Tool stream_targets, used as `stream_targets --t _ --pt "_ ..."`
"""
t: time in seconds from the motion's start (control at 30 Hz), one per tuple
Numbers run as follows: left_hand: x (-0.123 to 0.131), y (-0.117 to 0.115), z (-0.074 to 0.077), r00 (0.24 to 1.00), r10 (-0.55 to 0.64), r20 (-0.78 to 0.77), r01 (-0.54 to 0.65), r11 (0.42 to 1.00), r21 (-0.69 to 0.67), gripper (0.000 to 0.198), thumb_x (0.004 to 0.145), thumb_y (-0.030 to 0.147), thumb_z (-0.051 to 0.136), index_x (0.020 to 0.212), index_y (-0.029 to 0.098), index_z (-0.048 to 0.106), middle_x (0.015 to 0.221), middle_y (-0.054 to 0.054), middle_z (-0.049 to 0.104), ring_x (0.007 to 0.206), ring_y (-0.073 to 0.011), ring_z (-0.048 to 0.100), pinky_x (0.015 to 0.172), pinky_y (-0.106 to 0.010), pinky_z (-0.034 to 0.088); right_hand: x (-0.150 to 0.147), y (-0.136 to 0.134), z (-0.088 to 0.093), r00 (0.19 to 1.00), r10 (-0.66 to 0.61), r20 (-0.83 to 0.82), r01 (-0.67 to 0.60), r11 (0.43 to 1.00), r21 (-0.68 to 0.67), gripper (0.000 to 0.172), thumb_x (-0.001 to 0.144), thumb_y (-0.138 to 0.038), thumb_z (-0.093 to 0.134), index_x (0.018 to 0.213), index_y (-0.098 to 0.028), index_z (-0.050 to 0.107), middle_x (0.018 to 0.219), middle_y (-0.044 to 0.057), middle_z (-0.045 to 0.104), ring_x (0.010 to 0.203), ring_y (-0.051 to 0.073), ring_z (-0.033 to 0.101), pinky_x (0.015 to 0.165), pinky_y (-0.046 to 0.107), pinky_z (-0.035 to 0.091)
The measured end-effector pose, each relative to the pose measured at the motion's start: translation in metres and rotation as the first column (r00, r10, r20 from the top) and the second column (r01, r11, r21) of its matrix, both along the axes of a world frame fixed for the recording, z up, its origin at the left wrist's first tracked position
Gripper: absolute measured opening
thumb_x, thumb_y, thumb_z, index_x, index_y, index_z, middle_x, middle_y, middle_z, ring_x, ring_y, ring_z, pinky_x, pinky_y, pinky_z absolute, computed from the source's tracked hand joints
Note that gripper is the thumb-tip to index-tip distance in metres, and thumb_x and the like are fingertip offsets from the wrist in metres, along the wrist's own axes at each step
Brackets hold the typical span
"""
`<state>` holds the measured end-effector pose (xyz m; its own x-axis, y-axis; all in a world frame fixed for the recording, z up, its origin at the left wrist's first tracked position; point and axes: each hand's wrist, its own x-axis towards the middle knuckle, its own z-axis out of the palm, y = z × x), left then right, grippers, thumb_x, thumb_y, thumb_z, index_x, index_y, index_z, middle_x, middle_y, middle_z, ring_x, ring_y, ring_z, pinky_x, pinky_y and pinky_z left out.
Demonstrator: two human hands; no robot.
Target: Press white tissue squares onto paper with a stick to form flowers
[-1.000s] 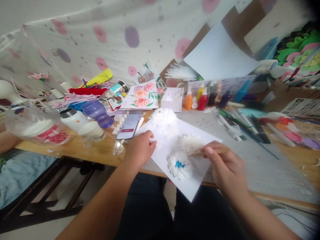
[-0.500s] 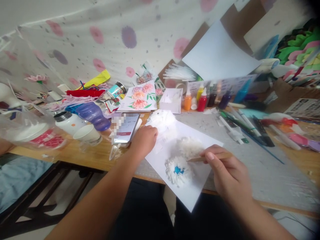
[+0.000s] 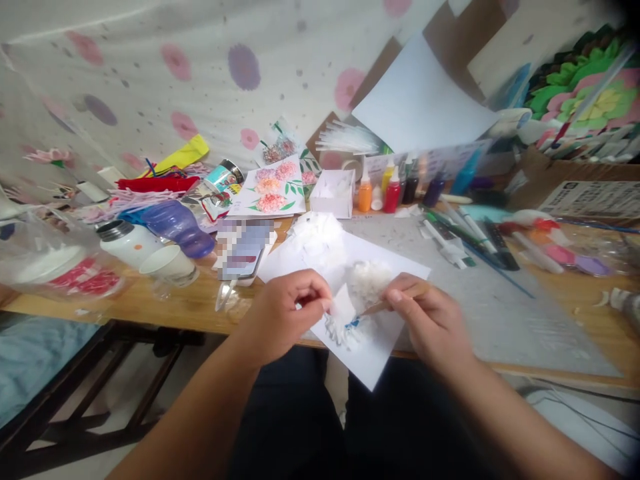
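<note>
My left hand [image 3: 295, 303] pinches a small piece of white tissue paper [image 3: 343, 303], held over the near white paper pompom. That ruffled pompom [image 3: 345, 330] has a blue patch [image 3: 353, 323] at its middle. In my right hand [image 3: 425, 310] is a thin brown pointed stick [image 3: 376, 307], its tip beside the blue patch and the tissue piece. A second fluffy white pompom [image 3: 369, 277] lies just behind. Both rest on a white sheet of paper [image 3: 373, 370], with a pile of white tissue pieces [image 3: 317, 233] at its far left.
A phone [image 3: 245, 250], a paper cup [image 3: 170, 265] and a white bottle [image 3: 131, 241] stand to the left. Behind are a printed flower card [image 3: 273, 190], a white box [image 3: 333, 193] and paint bottles [image 3: 392, 192]. Pens [image 3: 445, 241] lie on the grey mat [image 3: 480, 320].
My left hand has moved from the tissue pile toward me, bringing a tissue piece over the near pompom. The stick's tip has come to the blue patch. The view has shifted slightly.
</note>
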<state>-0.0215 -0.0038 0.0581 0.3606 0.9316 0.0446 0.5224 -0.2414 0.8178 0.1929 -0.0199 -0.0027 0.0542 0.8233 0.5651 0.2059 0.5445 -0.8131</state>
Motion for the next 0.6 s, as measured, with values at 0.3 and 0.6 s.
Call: stream_targets --t 0.3,0.6 --pt "0.007 -0.004 -0.018 0.997 -0.076 0.000 0.075 0.988 -0.137 0.008 0.080 0.020 0.057 0.073 0.019 0.061 0.064 0.004 0.055 0.060 -0.0096 0.049 0.055 -0.021 0.037 -0.004 0.001 0.002 0.953 -0.049 0.300 0.030 0.997 0.065 0.024 0.088 -0.021 0.054 0.065 -0.022 0.062 0.068 -0.001 0.068 0.067 0.015 0.063 0.070 0.034 0.043" --pt "0.030 0.003 -0.033 0.980 -0.032 -0.198 0.031 0.999 -0.011 0.009 0.079 0.018 0.052 0.072 0.021 0.058 0.060 0.005 0.054 0.053 -0.0097 0.047 0.050 -0.021 0.034 -0.003 0.000 -0.001 0.963 -0.122 0.240 0.110 0.992 0.062 0.023 0.088 -0.020 0.054 0.066 -0.022 0.060 0.069 0.000 0.068 0.066 0.016 0.062 0.068 0.034 0.042"
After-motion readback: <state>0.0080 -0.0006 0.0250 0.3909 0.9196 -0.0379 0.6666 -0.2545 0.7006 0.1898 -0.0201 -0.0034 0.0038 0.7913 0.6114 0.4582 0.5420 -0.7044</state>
